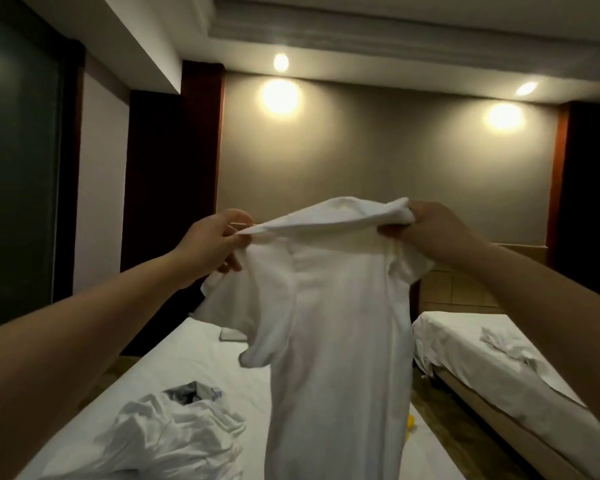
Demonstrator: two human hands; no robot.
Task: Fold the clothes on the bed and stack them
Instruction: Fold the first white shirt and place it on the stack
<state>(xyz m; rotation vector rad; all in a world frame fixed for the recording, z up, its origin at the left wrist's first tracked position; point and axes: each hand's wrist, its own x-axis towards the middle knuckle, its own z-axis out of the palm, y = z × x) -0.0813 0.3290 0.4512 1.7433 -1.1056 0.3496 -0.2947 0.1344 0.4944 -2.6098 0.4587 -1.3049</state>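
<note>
A white short-sleeved shirt (340,327) hangs in the air in front of me, above the bed (201,355). My left hand (212,242) pinches its top edge at the left shoulder. At the right shoulder, my right hand (430,226) grips a bunch of the fabric. The shirt's body drops straight down and hides the middle of the bed. A crumpled heap of white clothes (167,434) with a grey patterned piece in it lies on the bed at lower left. A small folded white item (232,334) lies farther up the bed.
A second bed (465,344) stands to the right across a narrow aisle, with a crumpled white cloth (510,344) on it. Something small and yellow (411,422) shows at the near bed's right edge. A dark window fills the left wall.
</note>
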